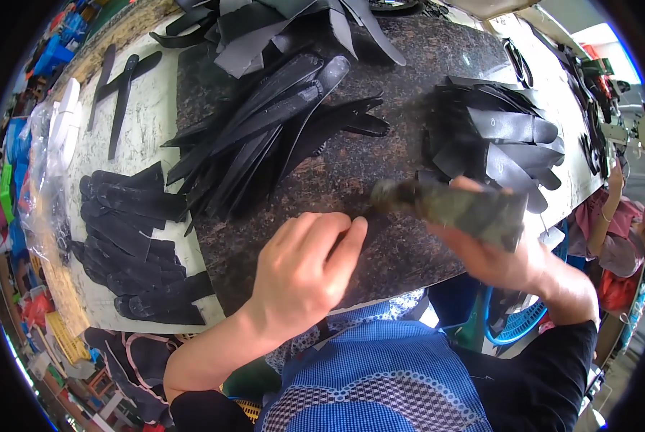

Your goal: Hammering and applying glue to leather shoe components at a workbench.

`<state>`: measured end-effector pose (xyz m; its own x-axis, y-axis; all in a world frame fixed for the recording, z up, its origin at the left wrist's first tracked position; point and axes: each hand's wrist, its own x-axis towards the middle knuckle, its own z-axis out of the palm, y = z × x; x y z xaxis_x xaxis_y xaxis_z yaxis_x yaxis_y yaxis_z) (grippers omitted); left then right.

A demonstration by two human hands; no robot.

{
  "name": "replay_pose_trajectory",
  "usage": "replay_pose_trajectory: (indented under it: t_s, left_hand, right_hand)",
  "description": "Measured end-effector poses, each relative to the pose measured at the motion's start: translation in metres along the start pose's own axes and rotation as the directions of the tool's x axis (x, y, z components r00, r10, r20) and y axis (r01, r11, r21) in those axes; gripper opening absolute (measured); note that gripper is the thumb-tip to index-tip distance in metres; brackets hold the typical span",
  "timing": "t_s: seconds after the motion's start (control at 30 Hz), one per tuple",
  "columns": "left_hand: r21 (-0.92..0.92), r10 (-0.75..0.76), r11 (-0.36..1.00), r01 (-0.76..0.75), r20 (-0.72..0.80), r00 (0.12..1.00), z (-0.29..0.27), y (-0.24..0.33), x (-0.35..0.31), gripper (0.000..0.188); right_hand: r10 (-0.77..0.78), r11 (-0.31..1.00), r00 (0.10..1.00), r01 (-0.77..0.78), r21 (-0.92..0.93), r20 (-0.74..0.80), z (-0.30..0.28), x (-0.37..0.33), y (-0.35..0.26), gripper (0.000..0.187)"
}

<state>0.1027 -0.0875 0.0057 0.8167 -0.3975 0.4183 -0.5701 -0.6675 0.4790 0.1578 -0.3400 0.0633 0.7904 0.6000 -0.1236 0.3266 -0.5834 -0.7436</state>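
My right hand (506, 252) is wrapped round a grey-green, block-like tool (477, 209), smeared by motion. Its narrower dark end points left, near the fingertips of my left hand. My left hand (304, 266) has its fingers curled and pressed together low over the dark speckled stone slab (402, 252). Whatever lies between those fingertips is hidden or too dark to make out. Beyond my left hand is a heap of long black strips with rounded ends (265, 129). Past my right hand sits a stack of black leather-like pieces (510, 129).
More black pieces (132, 237) lie in a pile on the left side of the pale table (150, 151). At the far edge is a heap of wide black pieces (265, 29). White strips (65, 119) rest at the left, and a blue basket (520, 324) is below the right edge. Another person (610, 223) is at the right.
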Motion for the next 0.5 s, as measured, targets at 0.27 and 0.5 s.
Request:
replay_pose_trajectory:
  t_s: [0.27,0.5]
  left_hand:
    - [-0.088,-0.045,0.995,0.055,0.112,0.993,-0.018,0.001,-0.01,0.033]
    - [0.018,0.012,1.0,-0.012,0.007,1.0,-0.013,-0.003,-0.025,0.027]
  right_hand:
    - [-0.051,0.996,0.999,0.052,-0.069,0.006,0.015,-0.012,0.014,0.028]
    - [-0.231,0.788,0.961,0.276,-0.551,0.15,0.017,-0.01,0.011,0.024]
